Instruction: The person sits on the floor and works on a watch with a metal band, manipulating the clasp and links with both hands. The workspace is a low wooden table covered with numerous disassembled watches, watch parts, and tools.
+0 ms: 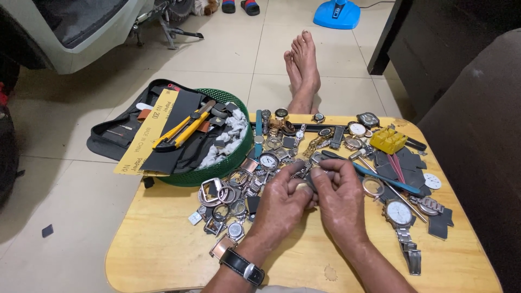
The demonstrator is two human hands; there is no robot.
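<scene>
Leftmost, a round green plastic basket (230, 165) sits on the far left edge of the pale wooden worktop (163, 249), carrying a yellow-handled utility knife (182, 129) and white cotton wads (230, 135). Just right of it lies a heap of silver watch cases and metal rings (228, 198). At the middle, the left hand (282, 203), with a black-strapped wristwatch (239, 260) on its wrist, and the right hand (339, 198) meet; both grips are closed, fingertips pinching a small round brass-coloured watch part (302, 188) between them above the worktop. Right of the hands lie a blue-handled tool (380, 176), a yellow plastic block (388, 140) farther off, and a white-dialled watch on a steel bracelet (401, 214).
</scene>
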